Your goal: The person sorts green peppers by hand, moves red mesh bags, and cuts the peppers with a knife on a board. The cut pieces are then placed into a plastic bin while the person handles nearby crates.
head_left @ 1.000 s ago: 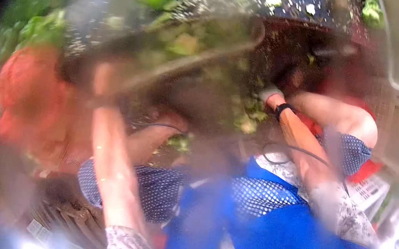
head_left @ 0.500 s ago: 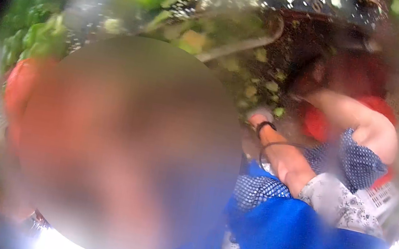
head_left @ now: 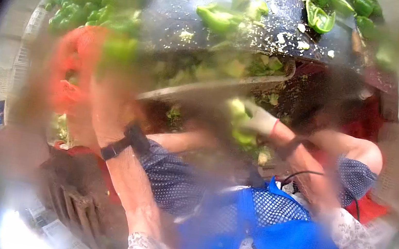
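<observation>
My left hand [head_left: 80, 51], in an orange-red glove with a dark watch on the wrist, is raised beside the heap of green peppers [head_left: 85, 7]. Its fingers are smeared, but they look closed round a blurred green pepper [head_left: 120, 50]. In a pale glove, my right hand [head_left: 259, 120] is shut on a light green pepper piece [head_left: 239, 114] at the centre. Below both hands lie green scraps, partly hidden by blur.
A dark wet work surface [head_left: 170, 13] carries white seeds and pepper pieces; a halved pepper [head_left: 319, 18] lies on it. The surface's pale metal edge [head_left: 216, 86] crosses in front. Red plastic [head_left: 373, 208] shows near the right knee, and crates stand at both sides.
The view has shifted, showing more of the work surface. My left forearm, hidden by a large blurred patch before, now shows. My right hand has a pepper piece in view now.
</observation>
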Motion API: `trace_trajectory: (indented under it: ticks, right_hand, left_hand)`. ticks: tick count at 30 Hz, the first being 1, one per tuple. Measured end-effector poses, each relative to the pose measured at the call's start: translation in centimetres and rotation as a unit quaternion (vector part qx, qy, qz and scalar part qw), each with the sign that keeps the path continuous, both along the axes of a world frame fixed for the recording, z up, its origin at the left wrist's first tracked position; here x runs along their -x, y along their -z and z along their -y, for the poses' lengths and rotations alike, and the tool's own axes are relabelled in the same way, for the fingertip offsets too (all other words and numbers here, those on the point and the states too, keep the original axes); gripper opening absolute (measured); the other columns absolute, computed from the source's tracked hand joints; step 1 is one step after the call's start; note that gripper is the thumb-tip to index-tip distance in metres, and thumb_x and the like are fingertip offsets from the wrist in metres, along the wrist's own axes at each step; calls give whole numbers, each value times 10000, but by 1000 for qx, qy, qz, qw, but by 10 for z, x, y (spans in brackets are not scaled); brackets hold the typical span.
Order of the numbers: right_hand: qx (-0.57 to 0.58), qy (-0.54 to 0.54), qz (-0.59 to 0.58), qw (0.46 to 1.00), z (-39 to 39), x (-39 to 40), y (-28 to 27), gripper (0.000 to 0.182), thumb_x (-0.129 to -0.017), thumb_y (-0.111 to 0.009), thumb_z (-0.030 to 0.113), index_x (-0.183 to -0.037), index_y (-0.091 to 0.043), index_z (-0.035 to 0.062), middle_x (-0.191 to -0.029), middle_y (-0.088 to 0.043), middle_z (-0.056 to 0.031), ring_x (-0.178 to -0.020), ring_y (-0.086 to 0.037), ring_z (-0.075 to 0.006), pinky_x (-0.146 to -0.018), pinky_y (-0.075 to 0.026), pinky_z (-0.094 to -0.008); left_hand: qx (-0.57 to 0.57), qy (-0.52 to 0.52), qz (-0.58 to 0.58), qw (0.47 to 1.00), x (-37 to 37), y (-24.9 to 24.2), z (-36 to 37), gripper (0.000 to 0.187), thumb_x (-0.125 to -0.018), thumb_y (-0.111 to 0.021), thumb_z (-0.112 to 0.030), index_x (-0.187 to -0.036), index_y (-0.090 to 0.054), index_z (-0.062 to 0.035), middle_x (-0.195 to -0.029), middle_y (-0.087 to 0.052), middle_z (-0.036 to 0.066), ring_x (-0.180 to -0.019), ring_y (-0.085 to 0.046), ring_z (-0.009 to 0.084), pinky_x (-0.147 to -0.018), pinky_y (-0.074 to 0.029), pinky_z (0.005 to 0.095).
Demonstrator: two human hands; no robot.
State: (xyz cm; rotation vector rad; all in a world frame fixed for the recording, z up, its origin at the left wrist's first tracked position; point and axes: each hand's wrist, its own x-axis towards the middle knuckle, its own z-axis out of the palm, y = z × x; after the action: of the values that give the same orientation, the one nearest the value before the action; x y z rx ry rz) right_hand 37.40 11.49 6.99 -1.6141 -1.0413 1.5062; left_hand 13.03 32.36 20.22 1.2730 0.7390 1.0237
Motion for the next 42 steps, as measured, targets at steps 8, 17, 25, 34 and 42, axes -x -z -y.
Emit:
trace_trajectory:
  ticks: [8, 17, 25, 34, 42]
  right_hand:
    - [18, 4, 413, 911, -36, -9, -99, 570, -864, -567, 404, -1259, -452, 9, -1125, -586, -219, -1030, -587, -315, -871, -468, -408]
    - [7, -56, 465, 883, -120, 12, 72, 388, -925, -454, 383, -1033, -639, 60, -873, -646, -152, -761, -634, -301, -705, -512, -399]
    - [0, -207, 426, 881, -167, 44, 19, 619, -847, -509, 501, -1224, -521, 11, -1121, -585, -234, -916, -627, -345, -778, -512, -435]
    - [112, -156, 569, 799, -80, -16, -6, 359, -808, -572, 402, -878, -689, 70, -831, -682, -132, -757, -666, -297, -657, -526, -411]
    - [118, -128, 577, 798, -53, 28, -21, 244, -802, -577, 246, -864, -703, 46, -807, -679, -125, -727, -664, -294, -637, -534, -420]
  left_hand:
    - [-364, -77, -214, 903, 13, 14, -39, 329, -849, -629, -85, -1168, -557, -50, -1116, -605, 46, -962, -595, 169, -754, -524, 336]
    - [-128, -82, -102, 983, -8, -20, -15, 364, -860, -611, -62, -1215, -530, -48, -1162, -591, 64, -1019, -585, 198, -780, -519, 359]
    - [-102, -53, -48, 992, -18, -4, -54, 374, -858, -622, -85, -1220, -526, -70, -1146, -595, 51, -1003, -588, 195, -777, -525, 370]
    - [-103, 65, 64, 990, -22, -3, -51, 346, -853, -637, -122, -1181, -542, -66, -1114, -606, 45, -949, -605, 183, -707, -526, 339]
    - [183, 104, 107, 972, -51, 38, -133, 331, -852, -639, -125, -1166, -547, -71, -1102, -613, 43, -943, -603, 171, -689, -522, 329]
